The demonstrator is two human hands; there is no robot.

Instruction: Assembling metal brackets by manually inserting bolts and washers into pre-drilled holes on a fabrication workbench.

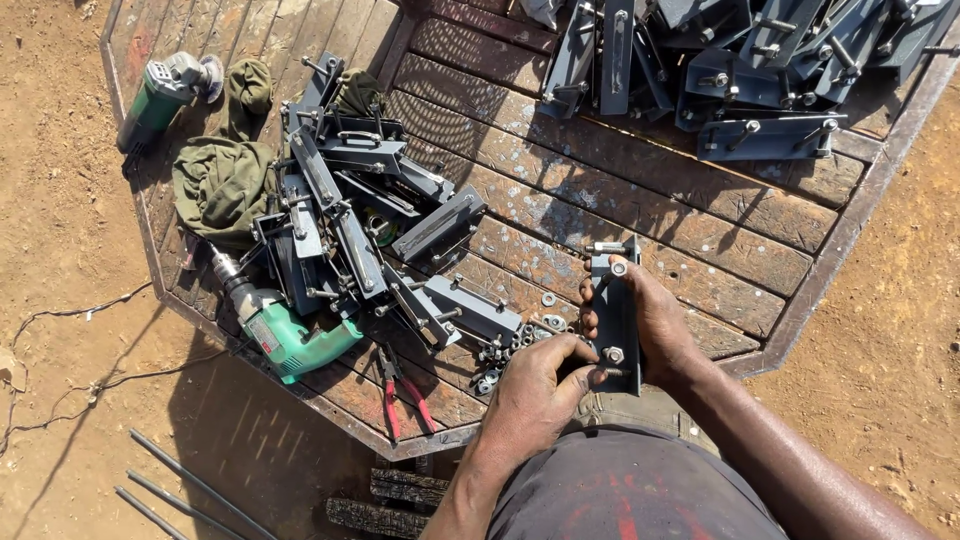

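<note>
Our right hand (pixel 655 325) grips dark grey flat steel bracket (pixel 614 318) upright over wooden plank table (pixel 640 215); our left hand (pixel 535 390) pinches silver hex nut (pixel 613 355) at bracket's lower end, near loose nuts pile (pixel 500 362).

Only one view is showing the scene. The head camera is looking almost straight down from above the person's own body, with the forearms entering from the bottom edge. It is standing near to the left hand (pixel 535 385) and right hand (pixel 650 320), and it is facing forward over the wooden work platform (pixel 640 215) and the sandy ground (pixel 60 250) around it.
</note>
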